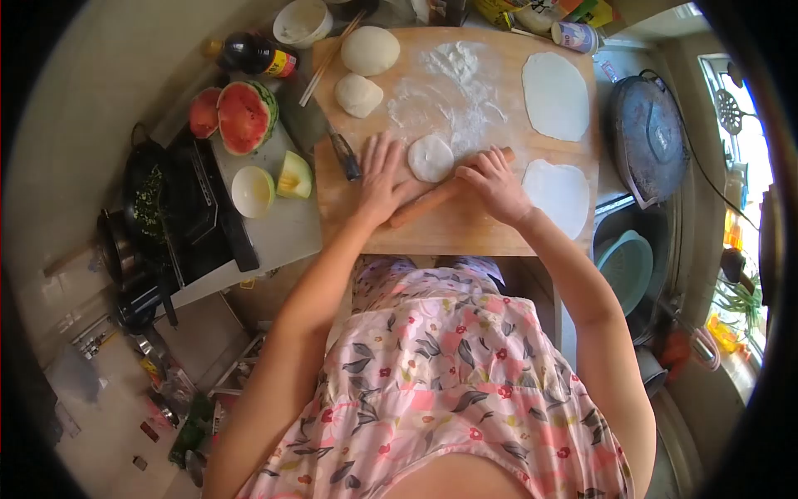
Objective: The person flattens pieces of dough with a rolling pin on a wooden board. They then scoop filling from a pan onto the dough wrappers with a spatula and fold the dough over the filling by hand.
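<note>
A flat round of dough (431, 159) lies on the wooden board (465, 237), just beyond the wooden rolling pin (434, 200). The pin rests diagonally, its left end closer to my body. My right hand (496, 185) is closed over the pin's right part. Fingers stretched out, my left hand (382, 179) lies between the dough round and a knife's dark handle (343, 156); whether its palm touches the pin I cannot tell. Two dough balls (371, 51) (359, 96) sit at the back left. Two rolled-out sheets (555, 96) (555, 198) lie along the right side.
Loose flour (451, 66) covers the board's back middle. Chopsticks (331, 60), a sauce bottle (252, 55), cut watermelon (247, 116) and a black pan (146, 191) on the stove are left. To the right are a round electric griddle (648, 137) and a sink with a green basin (625, 270).
</note>
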Available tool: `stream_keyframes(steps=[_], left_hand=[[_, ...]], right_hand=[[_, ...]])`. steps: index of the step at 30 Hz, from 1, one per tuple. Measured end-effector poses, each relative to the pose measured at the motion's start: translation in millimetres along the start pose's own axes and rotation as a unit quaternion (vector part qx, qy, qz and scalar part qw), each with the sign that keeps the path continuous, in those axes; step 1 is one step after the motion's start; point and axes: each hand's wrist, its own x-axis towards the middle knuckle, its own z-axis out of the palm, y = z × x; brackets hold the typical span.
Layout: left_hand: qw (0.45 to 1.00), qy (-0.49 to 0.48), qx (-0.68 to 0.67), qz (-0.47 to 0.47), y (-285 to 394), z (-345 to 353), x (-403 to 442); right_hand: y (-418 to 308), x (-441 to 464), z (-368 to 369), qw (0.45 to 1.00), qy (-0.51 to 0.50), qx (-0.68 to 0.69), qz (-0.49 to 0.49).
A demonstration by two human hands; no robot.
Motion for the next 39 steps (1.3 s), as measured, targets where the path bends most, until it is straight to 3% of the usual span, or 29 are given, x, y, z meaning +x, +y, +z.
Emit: stream_keyframes(steps=[3, 7, 8, 10, 14, 16, 17, 20, 22, 26, 29, 30, 33, 35, 36, 37, 39], left_hand=[[0.996, -0.009, -0.09, -0.012, -1.6, -17.4, -8.5], [0.99, 0.025, -0.122, -0.064, 40.9, -7.0, 15.9], [0.994, 0.061, -0.085, -0.012, 53.2, -2.9, 26.2], [0.993, 0.04, -0.092, -0.063, 67.5, 1.5, 40.3], [0.965, -0.083, -0.143, -0.202, 59.8, -4.2, 53.0], [0.983, -0.031, -0.086, -0.16, 58.8, -1.1, 48.6], [0.989, -0.006, -0.058, -0.138, 60.0, 1.4, 46.4], [0.98, -0.06, -0.045, -0.183, 66.0, -11.9, 64.6], [0.983, -0.061, -0.067, -0.16, 61.4, -13.8, 64.2], [0.944, -0.024, -0.218, -0.248, 46.7, -10.0, 51.4], [0.935, -0.116, -0.26, -0.209, 41.1, 6.8, 35.3], [0.963, -0.137, -0.156, -0.172, 51.7, 2.2, 37.3], [0.99, -0.015, -0.034, -0.135, 65.9, 3.3, 61.4], [0.984, -0.053, -0.092, -0.144, 57.2, 9.3, 70.5], [0.979, -0.067, -0.118, -0.15, 51.9, 8.6, 71.9], [0.976, -0.058, -0.147, -0.151, 51.7, 9.0, 67.2], [0.935, 0.022, -0.275, -0.223, 50.3, 27.7, 56.3]], right_hand=[[-2.7, 5.2, -4.4, 0.999, -0.01, 0.033, 0.006], [3.5, -2.0, -5.4, 0.999, -0.011, 0.052, 0.004], [1.9, -2.8, -8.4, 0.999, -0.01, 0.049, 0.01], [-4.2, -2.1, -11.6, 0.999, -0.008, 0.047, 0.022], [1.2, -1.6, 20.8, 0.982, 0.046, -0.099, 0.157], [-2.0, 36.5, 21.2, 0.968, 0.045, -0.133, 0.208], [1.1, 56.1, 23.5, 0.964, 0.095, -0.142, 0.204], [8.6, 113.7, 26.6, 0.954, 0.171, -0.129, 0.212], [-0.5, 90.7, 23.9, 0.96, 0.138, -0.126, 0.207], [-5.5, -23.1, 23.7, 0.966, 0.015, -0.129, 0.224], [-7.4, -11.7, 21.6, 0.971, 0.045, -0.116, 0.206], [-9.2, 23.0, 15.4, 0.963, 0.03, -0.17, 0.206], [5.9, 91.3, 26.6, 0.963, 0.101, -0.142, 0.208], [8.0, 108.5, 28.7, 0.962, 0.134, -0.134, 0.197], [2.8, 89.4, 26.6, 0.963, 0.098, -0.144, 0.204], [3.0, 53.3, 21.7, 0.956, 0.073, -0.257, 0.117], [-9.4, -2.4, 8.6, 0.97, -0.037, -0.132, 0.202]])
